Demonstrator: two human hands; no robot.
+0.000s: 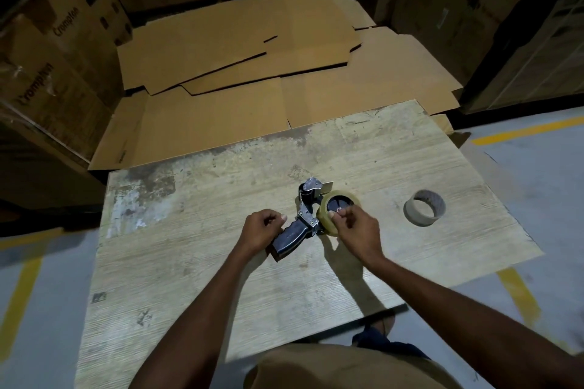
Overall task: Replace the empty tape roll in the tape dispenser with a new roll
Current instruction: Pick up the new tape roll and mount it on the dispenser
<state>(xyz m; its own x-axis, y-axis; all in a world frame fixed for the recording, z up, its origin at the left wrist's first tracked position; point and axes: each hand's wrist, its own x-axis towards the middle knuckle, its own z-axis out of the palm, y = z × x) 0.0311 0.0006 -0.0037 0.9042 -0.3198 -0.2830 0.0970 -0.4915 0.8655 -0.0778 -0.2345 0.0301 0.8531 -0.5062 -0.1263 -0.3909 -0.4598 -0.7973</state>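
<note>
I am pinning the tape dispenser [303,218] handle under my curled left hand [262,229] for steadiness while my right hand [355,227], fingertips pinched, is picking at the new roll [328,215]; the empty tape roll [425,207] is lying beyond my right hand.

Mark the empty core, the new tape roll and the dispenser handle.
empty core [424,207], head view, outer cardboard wall
new tape roll [325,222], head view, near rim
dispenser handle [289,238], head view, middle of black grip
</note>
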